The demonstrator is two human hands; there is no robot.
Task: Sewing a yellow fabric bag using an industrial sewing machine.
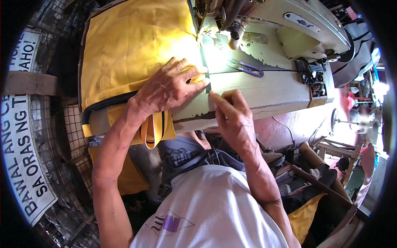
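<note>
A large yellow fabric piece (124, 41) with dark edging lies on a pale sewing machine bed (256, 91), under a bright light by the needle. My left hand (169, 87) grips its lower right part, fingers curled at a yellow fold, with a yellow-and-black looped strap (151, 134) hanging beneath. A narrow dark strip (202, 56) runs from the needle area down past those fingers. My right hand (235, 120) pinches that strip's lower end between curled fingertips. Purple-handled thread snips (250, 70) lie to the right on the bed.
The machine's arm (314, 29) overhangs the right side, with a small box of metal parts (318, 87) at the bed's end. Wire mesh (76, 128) and a lettered sign (25, 173) stand left. Yellow fabric (306, 213), wooden frames and clutter fill the lower right.
</note>
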